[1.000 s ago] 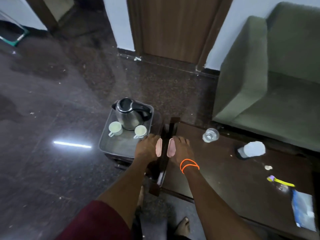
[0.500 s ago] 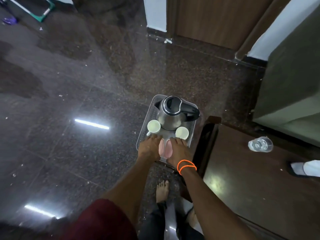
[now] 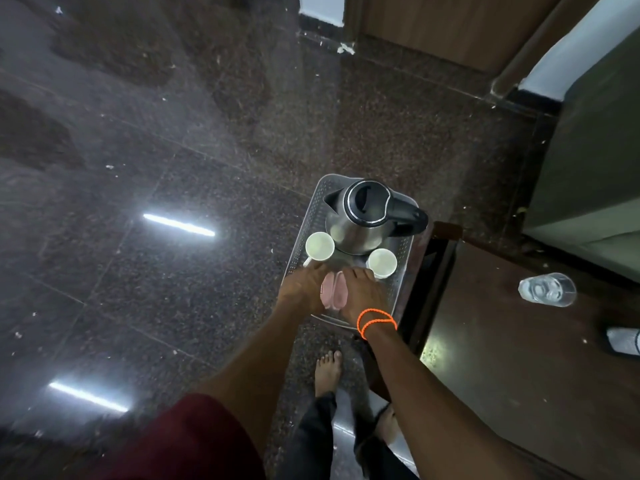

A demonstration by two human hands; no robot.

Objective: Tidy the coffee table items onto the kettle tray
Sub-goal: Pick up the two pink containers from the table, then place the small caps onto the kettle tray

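A metal kettle tray [image 3: 300, 242] stands low at the left end of the dark coffee table [image 3: 519, 368]. On it sit a steel kettle [image 3: 360, 216] with a black lid and two white cups, one on the left [image 3: 319, 245] and one on the right [image 3: 382, 262]. My left hand [image 3: 304, 289] and my right hand [image 3: 362, 294] are side by side over the tray's near end. Each grips a flat pink packet [image 3: 334, 295], and the two packets touch. Whether they rest on the tray is hidden by my fingers.
A clear glass [image 3: 547, 289] lies on the coffee table, and a white object [image 3: 623, 341] shows at the right edge. A green sofa [image 3: 595, 188] stands behind the table and a wooden door [image 3: 450, 26] is further back. My bare feet [image 3: 327, 372] are on the dark polished floor.
Both hands have carried the pink packets left from the table's end to over the tray's near part and brought them together. The view has swung left and down.
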